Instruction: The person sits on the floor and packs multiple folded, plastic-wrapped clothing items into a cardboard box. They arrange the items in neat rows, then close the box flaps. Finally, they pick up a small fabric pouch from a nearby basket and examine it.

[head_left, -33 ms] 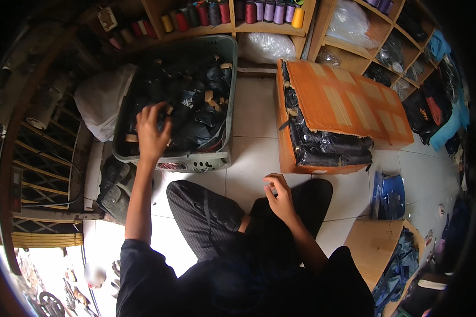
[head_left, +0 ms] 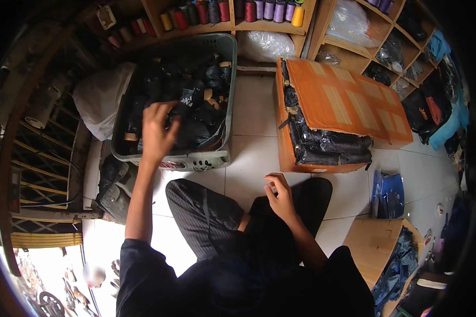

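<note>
My left hand is over the near left part of a grey-green plastic basket. Its fingers bend loosely with the thumb apart, and I see nothing held between them. Below the hand, black wrapped bundles fill the basket, some with tan paper bands and one with white print. Whether the fingertips touch a bundle is hard to make out. My right hand rests above my right leg, its fingers half curled, apart and holding nothing.
An orange-brown taped carton packed with black plastic-wrapped bundles stands right of the basket. Thread spools line the shelf behind. A white sack leans left; a blue packet and an open cardboard box lie right.
My left hand has shifted slightly to the right over the basket, and its fingers have drawn closer together. The right hand stays where it was.
</note>
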Motion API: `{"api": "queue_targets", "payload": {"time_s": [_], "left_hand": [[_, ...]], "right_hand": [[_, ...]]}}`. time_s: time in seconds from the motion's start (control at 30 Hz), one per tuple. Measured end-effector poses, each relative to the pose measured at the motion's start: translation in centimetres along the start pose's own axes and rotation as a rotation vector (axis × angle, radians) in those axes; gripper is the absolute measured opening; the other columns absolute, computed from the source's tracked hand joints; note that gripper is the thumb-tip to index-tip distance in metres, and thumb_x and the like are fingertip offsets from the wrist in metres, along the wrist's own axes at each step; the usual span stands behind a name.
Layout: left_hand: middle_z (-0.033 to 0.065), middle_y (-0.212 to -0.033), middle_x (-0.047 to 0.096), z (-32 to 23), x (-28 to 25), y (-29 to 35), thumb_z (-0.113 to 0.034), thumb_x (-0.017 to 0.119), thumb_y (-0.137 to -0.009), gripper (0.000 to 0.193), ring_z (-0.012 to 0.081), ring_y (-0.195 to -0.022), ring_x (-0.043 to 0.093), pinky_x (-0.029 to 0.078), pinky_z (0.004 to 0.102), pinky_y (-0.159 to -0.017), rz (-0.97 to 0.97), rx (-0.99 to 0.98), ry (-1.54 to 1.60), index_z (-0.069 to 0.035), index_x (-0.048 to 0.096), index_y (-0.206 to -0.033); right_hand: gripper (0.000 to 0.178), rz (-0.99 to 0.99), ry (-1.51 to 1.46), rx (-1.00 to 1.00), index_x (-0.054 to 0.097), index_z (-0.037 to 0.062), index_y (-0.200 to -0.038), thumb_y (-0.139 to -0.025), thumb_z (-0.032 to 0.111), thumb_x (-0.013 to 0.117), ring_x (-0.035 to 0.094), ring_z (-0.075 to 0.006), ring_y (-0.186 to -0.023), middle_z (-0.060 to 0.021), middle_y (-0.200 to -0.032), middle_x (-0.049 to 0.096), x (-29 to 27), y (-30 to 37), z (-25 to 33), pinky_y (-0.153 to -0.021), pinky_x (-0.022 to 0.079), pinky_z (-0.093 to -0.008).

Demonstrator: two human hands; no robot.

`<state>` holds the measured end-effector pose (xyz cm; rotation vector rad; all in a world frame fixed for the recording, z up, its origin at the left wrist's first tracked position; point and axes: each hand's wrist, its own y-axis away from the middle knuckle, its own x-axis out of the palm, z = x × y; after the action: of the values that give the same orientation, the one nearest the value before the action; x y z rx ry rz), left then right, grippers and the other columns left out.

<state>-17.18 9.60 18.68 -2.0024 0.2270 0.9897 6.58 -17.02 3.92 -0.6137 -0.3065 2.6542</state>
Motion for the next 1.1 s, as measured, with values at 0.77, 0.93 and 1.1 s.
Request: {"api": "queue_targets", "payload": {"time_s": [0.77,0.93,1.1], "left_hand": [[0.0077,-0.110,0.056,-0.6,4.4,1.5,-0.018,0.080,-0.069,0.053,0.0285,-0.101,0.052,0.039,0.0406,-0.086,0.213,0.011,-0.149,-0.014,0.062,-0.118],[0.0083,-0.110,0.057,-0.5,4.4,1.8,-0.018,0.080,-0.069,0.051,0.0296,-0.101,0.053,0.040,0.0408,-0.087,0.196,0.007,-0.138,-0.012,0.063,-0.117],[0.0096,-0.111,0.057,-0.2,4.3,2.1,-0.019,0.083,-0.066,0.056,0.0310,-0.101,0.053,0.042,0.0419,-0.087,0.160,0.012,-0.142,-0.011,0.063,-0.118]], "right_hand": [[0.102,-0.944,-1.166,0.829,-0.007,0.0243,-0.155,-0.082,0.086,0.027,0.002,-0.0469,-0.145,-0.0096,-0.162,-0.005,-8.6,-4.2,-15.3,-0.095,0.011,-0.0851],[0.096,-0.968,-1.084,0.920,-0.007,0.0274,-0.155,-0.084,0.083,0.027,0.001,-0.0485,-0.145,-0.0077,-0.163,-0.005,-9.1,-5.6,-15.1,-0.092,0.011,-0.0870],[0.106,-0.910,-1.047,0.966,-0.006,0.0237,-0.155,-0.079,0.088,0.029,0.009,-0.0502,-0.143,-0.0132,-0.161,-0.003,-9.2,-5.7,-15.2,-0.094,0.017,-0.0842]]}}
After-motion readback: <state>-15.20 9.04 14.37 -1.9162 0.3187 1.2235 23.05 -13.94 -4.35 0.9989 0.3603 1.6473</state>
